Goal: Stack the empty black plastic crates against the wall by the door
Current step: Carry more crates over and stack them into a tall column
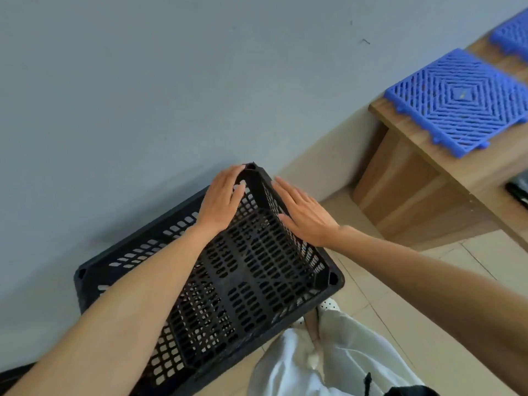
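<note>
An empty black plastic crate with slotted walls and floor stands against the grey wall, its open top facing me. My left hand rests on the crate's far rim at the far corner, fingers curled over the edge. My right hand lies flat and spread on the right rim, close to the same corner. Whether another crate sits beneath this one is hidden.
A wooden bench stands to the right against the wall, carrying two blue plastic grid tiles. A dark object lies on the bench's near end. Beige floor tiles run between crate and bench. My white trousers are below.
</note>
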A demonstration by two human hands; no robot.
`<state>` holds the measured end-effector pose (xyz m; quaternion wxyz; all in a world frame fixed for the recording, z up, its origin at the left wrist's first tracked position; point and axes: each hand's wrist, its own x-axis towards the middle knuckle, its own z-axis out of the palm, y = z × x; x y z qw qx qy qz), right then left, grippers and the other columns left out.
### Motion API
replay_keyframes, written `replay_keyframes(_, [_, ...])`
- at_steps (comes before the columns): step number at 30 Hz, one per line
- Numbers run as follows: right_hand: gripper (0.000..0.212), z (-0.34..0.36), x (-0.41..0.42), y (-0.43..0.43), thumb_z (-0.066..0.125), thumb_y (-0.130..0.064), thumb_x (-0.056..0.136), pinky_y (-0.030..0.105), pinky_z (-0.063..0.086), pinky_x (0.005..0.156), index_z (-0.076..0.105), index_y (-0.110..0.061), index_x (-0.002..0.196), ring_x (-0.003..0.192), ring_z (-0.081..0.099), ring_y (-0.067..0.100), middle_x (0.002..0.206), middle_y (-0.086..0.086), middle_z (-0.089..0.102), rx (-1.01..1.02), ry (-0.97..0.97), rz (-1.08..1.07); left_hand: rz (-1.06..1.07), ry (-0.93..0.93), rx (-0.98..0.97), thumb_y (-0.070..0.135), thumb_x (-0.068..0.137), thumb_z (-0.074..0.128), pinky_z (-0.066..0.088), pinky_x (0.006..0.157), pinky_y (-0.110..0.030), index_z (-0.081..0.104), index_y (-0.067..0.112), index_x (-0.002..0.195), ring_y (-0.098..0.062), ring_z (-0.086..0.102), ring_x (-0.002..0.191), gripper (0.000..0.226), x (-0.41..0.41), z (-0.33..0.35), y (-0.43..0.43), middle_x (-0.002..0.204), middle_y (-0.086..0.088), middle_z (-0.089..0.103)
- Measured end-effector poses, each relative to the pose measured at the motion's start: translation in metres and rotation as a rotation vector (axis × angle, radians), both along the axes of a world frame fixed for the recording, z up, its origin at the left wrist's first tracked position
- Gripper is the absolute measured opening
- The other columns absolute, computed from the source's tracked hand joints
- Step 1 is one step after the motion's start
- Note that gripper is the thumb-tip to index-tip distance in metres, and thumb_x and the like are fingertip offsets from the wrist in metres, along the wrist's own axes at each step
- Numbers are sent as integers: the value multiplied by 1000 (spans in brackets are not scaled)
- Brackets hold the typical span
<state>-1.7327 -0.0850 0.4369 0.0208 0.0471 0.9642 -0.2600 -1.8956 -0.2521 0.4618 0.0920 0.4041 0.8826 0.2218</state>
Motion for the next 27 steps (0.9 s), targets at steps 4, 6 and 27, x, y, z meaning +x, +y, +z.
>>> replay_keyframes(4, [66, 8, -76, 5, 39, -25, 102, 40, 7, 122, 3, -13, 157, 152, -2, 20, 165, 2, 3, 149, 9, 156, 91, 10, -174, 35, 102, 39, 37, 110, -40, 28, 26, 149, -20, 39, 135, 49, -28, 0, -58, 151, -2, 37])
replay_keyframes(6, [65, 6, -109, 1, 37, -19, 101, 39, 6, 122, 4, -11, 157, 152, 0, 22, 165, 5, 5, 259, 18, 291, 119, -33, -276, 39, 101, 40, 41, 105, -41, 24, 28, 150, -23, 50, 127, 52, -38, -4, -75, 151, -2, 38])
replay_keyframes(27, [87, 6, -158, -25, 46, -30, 93, 42, 12, 122, -13, -19, 156, 150, 13, 23, 165, 1, -1, 493, -93, 596, 183, -94, -418, 31, 96, 51, 7, 120, -46, -2, 27, 155, -26, 11, 148, 80, -33, -9, -96, 161, -6, 10])
